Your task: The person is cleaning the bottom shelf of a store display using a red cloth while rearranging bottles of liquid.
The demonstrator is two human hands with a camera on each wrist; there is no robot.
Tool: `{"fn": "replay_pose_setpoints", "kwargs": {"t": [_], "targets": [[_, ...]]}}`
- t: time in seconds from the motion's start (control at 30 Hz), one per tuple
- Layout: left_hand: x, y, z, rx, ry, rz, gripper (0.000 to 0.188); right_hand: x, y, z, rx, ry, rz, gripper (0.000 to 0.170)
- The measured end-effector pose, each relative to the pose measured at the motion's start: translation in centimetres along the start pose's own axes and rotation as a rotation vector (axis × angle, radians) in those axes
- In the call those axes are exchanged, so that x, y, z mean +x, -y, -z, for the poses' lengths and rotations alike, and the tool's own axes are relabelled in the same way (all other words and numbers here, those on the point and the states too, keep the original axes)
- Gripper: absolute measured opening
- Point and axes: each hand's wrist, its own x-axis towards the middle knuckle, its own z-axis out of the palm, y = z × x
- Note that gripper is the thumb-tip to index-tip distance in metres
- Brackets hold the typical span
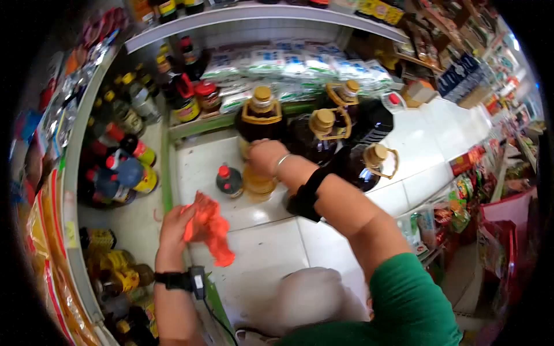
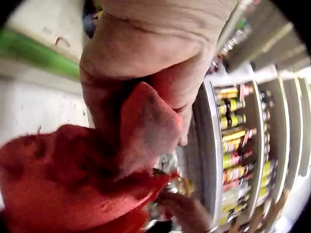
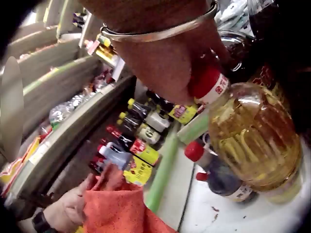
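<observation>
An orange-red cloth [image 1: 210, 228] hangs from my left hand [image 1: 172, 228], which grips its upper end between thumb and fingers. Close up in the left wrist view, a dark-stained fold of the cloth [image 2: 150, 128] pokes out of the grasp. My right hand [image 1: 267, 157] holds a clear bottle of yellow oil [image 3: 255, 141] by its red-capped top. The oil bottle stands over the white tiles, tilted in the right wrist view. Beside it is a small dark bottle with a red cap [image 1: 229, 181]. Just behind the right hand rises a large dark jug with a yellow cap [image 1: 261, 118].
More dark jugs [image 1: 323, 130] with yellow caps and handles crowd behind the right forearm. White packets [image 1: 300, 63] lie stacked at the back under a shelf edge [image 1: 265, 14]. At left, several bottles [image 1: 133, 104] fill a lower shelf bounded by a green strip [image 1: 166, 167].
</observation>
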Motion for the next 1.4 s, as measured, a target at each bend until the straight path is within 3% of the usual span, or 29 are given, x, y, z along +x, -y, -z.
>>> {"fn": "replay_pose_setpoints", "kwargs": {"t": [0.03, 0.07, 0.17, 0.2, 0.23, 0.3, 0.43, 0.5, 0.63, 0.7, 0.73, 0.77, 0.83, 0.87, 1.03, 1.13, 1.2, 1.23, 1.3, 1.37, 1.4], "targets": [[-0.2, -0.3, 1.1, 0.004, -0.045, 0.054, 0.017, 0.5, -0.5, 0.4, 0.074, 0.177, 0.025, 0.026], [1.5, 2.1, 2.9, -0.058, 0.044, -0.005, 0.018, 1.0, -0.7, -0.3, 0.020, 0.119, 0.053, 0.024], [0.7, 0.1, 3.0, -0.320, 0.096, -0.072, 0.021, 2.6, -0.2, -0.9, -0.079, 0.168, 0.091, 0.023], [1.4, 0.2, 3.8, -0.119, 0.081, -0.055, 0.022, 2.6, 0.6, 0.0, -0.078, 0.181, 0.078, 0.024], [2.2, 0.6, 3.8, -0.115, 0.076, 0.002, 0.024, 3.5, 0.1, -1.3, -0.051, 0.150, 0.084, 0.027], [1.5, -1.1, 3.6, -0.393, 0.107, -0.026, 0.023, 3.8, 0.0, -1.2, -0.104, 0.154, 0.149, 0.030], [2.6, -0.7, 6.0, -0.482, 0.126, -0.044, 0.022, 3.5, -0.4, -2.0, -0.037, 0.167, 0.174, 0.030], [1.7, -2.4, 6.3, -0.598, 0.173, -0.269, 0.020, 2.9, -0.3, -1.6, 0.043, 0.140, 0.137, 0.029], [2.2, -2.0, 8.8, -0.363, 0.233, -0.238, 0.019, 3.3, -1.0, -2.3, 0.016, 0.116, 0.191, 0.026], [1.5, -2.6, 8.5, -0.424, 0.287, -0.518, 0.019, 3.4, -1.0, -2.5, 0.049, 0.109, 0.184, 0.025], [1.2, -2.3, 9.2, -0.412, 0.252, -0.414, 0.022, 3.4, -1.1, -2.7, 0.061, 0.092, 0.194, 0.025], [0.7, -2.9, 9.0, -0.408, 0.237, -0.421, 0.022, 3.5, -1.2, -2.9, 0.071, 0.076, 0.205, 0.025], [0.4, -4.1, 7.8, -0.698, -0.020, -0.318, 0.030, 3.6, -1.3, -2.8, 0.090, 0.029, 0.228, 0.023], [-0.5, -5.5, 7.4, -0.840, 0.112, -0.342, 0.035, 3.5, -1.3, -2.7, 0.087, 0.030, 0.226, 0.022], [0.2, -3.8, 8.6, -0.889, 0.062, -0.415, 0.035, 3.7, -1.4, -2.9, 0.110, 0.069, 0.237, 0.018], [-1.1, -4.5, 8.6, -0.798, -0.096, -0.434, 0.033, 3.4, -1.8, -3.0, 0.156, 0.035, 0.285, 0.018], [-1.1, -3.9, 10.1, -0.691, -0.226, -0.242, 0.031, 3.6, -1.8, -3.0, 0.199, -0.013, 0.285, 0.019], [-1.2, -3.3, 10.6, -0.681, -0.246, -0.251, 0.031, 3.6, -1.9, -3.1, 0.209, -0.017, 0.305, 0.019], [-2.0, -1.8, 11.1, -0.837, -0.355, -0.095, 0.030, 3.5, -1.8, -2.8, 0.237, -0.003, 0.267, 0.021], [-3.0, -1.5, 10.6, -0.850, -0.321, -0.167, 0.032, 3.7, -1.6, -2.6, 0.210, 0.017, 0.276, 0.023], [-2.6, 0.1, 11.6, -0.850, -0.428, -0.170, 0.034, 3.8, -1.7, -2.8, 0.213, 0.014, 0.271, 0.023]]}}
